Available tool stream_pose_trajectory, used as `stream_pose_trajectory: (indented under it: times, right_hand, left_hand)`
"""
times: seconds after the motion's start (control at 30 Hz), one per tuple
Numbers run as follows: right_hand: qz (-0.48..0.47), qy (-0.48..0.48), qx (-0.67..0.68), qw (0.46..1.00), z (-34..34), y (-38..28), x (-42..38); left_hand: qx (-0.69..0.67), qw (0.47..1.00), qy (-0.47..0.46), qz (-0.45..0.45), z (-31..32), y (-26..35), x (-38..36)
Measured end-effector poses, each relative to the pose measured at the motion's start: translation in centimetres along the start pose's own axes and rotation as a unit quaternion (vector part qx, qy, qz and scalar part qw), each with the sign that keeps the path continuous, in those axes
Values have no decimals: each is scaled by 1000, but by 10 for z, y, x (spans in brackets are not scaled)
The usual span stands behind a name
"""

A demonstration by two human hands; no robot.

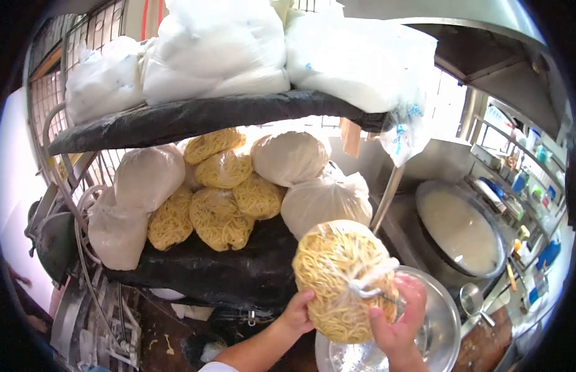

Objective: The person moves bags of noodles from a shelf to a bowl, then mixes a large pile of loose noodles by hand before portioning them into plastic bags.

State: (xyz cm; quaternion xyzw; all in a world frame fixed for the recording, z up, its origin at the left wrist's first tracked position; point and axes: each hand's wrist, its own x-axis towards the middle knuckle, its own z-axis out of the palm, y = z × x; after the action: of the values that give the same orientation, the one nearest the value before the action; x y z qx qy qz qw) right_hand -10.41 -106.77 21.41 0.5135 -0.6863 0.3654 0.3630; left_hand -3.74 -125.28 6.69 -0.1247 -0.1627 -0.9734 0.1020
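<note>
Holding a noodle bag, the left hand is partly hidden.

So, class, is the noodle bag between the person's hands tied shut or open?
Tied shut: the noodle bag has its plastic neck gathered into a white knot, near the right hand.

Head view, forward and down at hands

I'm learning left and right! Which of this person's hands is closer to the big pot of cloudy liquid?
Right. The right hand holds the noodle bag on the side nearer the pot; the left hand holds the opposite side, farther away.
</note>
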Motion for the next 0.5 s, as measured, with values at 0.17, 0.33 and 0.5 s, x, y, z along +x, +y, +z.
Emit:
stream_pose_trajectory:
  times: [0.17,0.33,0.5]
  right_hand:
    - [364,-87,571,731,35,36,-42]
    - [377,-86,625,678,51,19,-45]
    - [397,-62,615,678,44,35,-35]
  left_hand:
    - [81,994,28,61,8,38,12]
    - [114,987,47,99,25,47,30]
    - [145,975,48,162,47,43,57]
